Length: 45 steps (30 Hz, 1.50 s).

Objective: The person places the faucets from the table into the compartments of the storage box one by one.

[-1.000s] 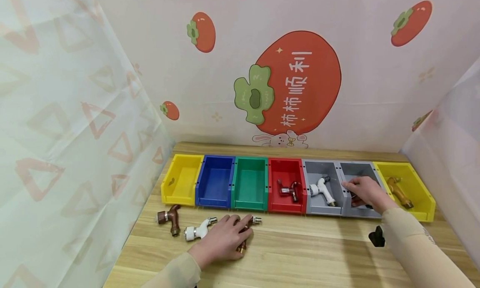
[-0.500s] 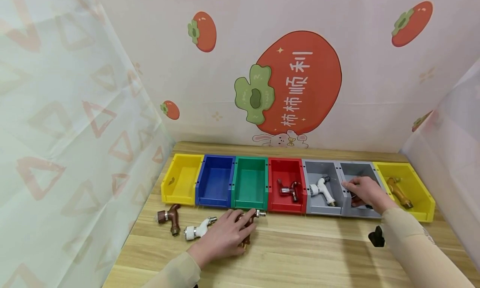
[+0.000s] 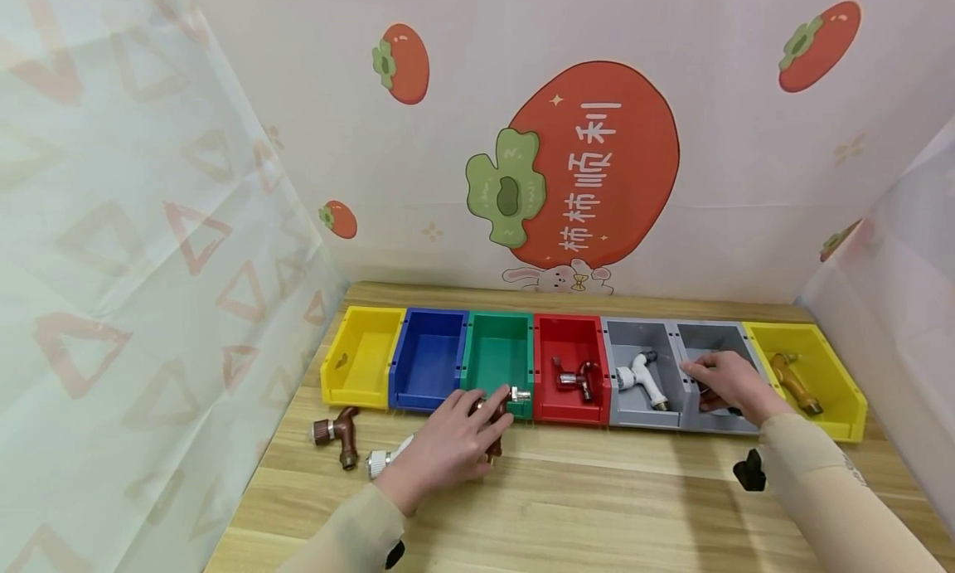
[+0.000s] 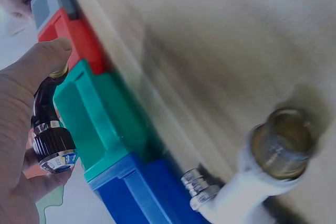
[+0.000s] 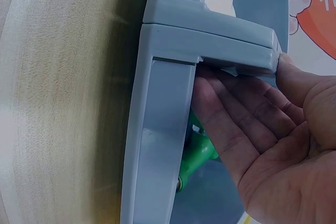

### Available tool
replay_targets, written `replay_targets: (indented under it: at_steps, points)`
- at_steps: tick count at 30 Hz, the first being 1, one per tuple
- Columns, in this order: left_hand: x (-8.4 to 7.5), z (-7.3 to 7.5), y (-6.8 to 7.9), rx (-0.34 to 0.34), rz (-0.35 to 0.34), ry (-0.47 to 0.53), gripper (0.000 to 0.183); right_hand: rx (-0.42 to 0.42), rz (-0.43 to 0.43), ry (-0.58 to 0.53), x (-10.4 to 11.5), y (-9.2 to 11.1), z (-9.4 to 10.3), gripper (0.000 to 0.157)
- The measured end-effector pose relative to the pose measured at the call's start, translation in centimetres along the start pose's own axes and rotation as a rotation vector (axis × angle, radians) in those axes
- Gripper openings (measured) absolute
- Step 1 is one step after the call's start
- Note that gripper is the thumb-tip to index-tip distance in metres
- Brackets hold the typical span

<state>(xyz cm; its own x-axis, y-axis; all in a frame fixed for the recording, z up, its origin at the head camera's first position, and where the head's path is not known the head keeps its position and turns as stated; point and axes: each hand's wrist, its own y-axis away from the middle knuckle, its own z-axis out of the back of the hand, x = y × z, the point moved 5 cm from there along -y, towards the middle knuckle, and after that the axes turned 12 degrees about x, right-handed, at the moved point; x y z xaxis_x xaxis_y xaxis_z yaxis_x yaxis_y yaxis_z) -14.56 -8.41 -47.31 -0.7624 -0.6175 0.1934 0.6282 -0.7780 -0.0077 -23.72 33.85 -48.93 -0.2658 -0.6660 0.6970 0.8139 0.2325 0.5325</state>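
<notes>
My left hand [image 3: 446,442] grips a dark brown faucet [image 4: 52,142] with a chrome ring, thumb on one end and fingers round the other. It is over the front of the green bin [image 3: 498,349], raised off the table. My right hand [image 3: 729,384] holds the side wall of the right grey bin [image 5: 163,145], thumb at the rim and fingers inside. A green faucet [image 5: 197,156] lies in that bin, partly behind the fingers. A white faucet [image 4: 236,198] lies on the table under my left hand, and another brown faucet [image 3: 345,436] lies left of it.
Yellow [image 3: 366,353] and blue [image 3: 429,357] bins stand left of the green one. The red bin [image 3: 559,332] holds a dark red faucet, the left grey bin [image 3: 634,337] a white one. At the right end, a yellow bin [image 3: 821,374] holds a yellow-brown faucet.
My left hand has lifted the dark brown faucet off the table and moved it forward to the green bin's front. The right hand stays at the grey bin's wall.
</notes>
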Motion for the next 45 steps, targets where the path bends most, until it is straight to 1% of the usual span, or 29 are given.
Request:
replay_targets:
  at_steps: [8, 12, 18, 27, 33, 36, 45]
  points:
    - [1.4, 0.8, -1.1, -0.021, 0.056, -0.039, 0.083, 0.003, -0.009, -0.004, 0.1, 0.0, 0.1, 0.055]
    - [2.0, 1.1, -1.7, -0.041, 0.065, -0.06, 0.084, 0.003, -0.008, -0.002, 0.1, 0.0, 0.1, 0.056]
    - [2.7, 1.3, -2.5, -0.051, 0.074, -0.054, 0.083, 0.003, -0.004, -0.002, 0.2, 0.0, 0.1, 0.055]
    - [3.4, 1.2, -3.6, -0.013, 0.109, -0.055, 0.081, 0.003, -0.013, 0.004, 0.2, -0.1, 0.2, 0.055]
    - [3.9, 0.8, -4.6, -0.022, 0.116, -0.059, 0.078, 0.002, -0.017, 0.002, 0.1, -0.1, 0.1, 0.058]
    - [4.0, 0.8, -5.2, -0.023, 0.113, -0.063, 0.078, 0.002, -0.015, -0.003, 0.1, 0.0, 0.0, 0.058]
    - [4.4, 0.8, -6.6, 0.022, 0.131, -0.076, 0.078, -0.003, -0.014, -0.011, 0.1, 0.1, -0.1, 0.054]
